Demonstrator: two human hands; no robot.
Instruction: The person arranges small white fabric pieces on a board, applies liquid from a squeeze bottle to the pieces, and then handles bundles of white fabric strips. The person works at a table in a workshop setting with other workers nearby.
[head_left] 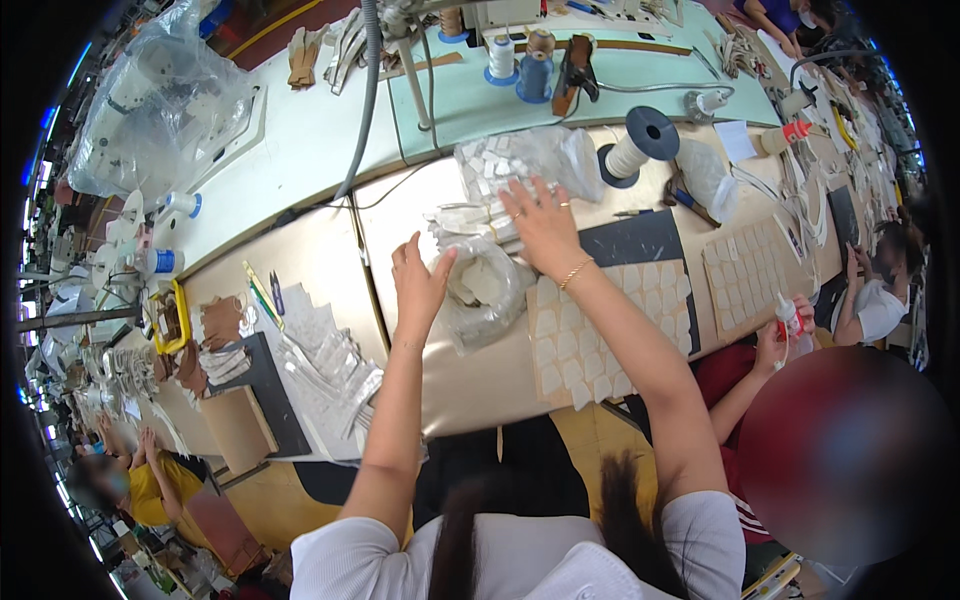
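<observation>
My left hand (421, 285) is beside a clear plastic bag (487, 318) with its mouth rolled open; thumb and fingers are apart, and the thumb is close to the bag's rim. Some pale content shows inside the bag, too small to name. Fingers spread, my right hand (543, 232) reaches over a bundle of whitish strips (462, 218) just beyond that bag. Its fingertips are at the near edge of a second clear bag (560, 155) holding small pale pieces. Whether the right fingers press on the strips I cannot tell.
To the right lies a board (600, 335) covered with rows of pale cut pieces, over a dark mat (640, 240). A large thread spool (638, 145) stands beyond. Grey cut material (325, 365) lies left. A co-worker's hand (770, 345) holds a red-and-white bottle (789, 318) at right.
</observation>
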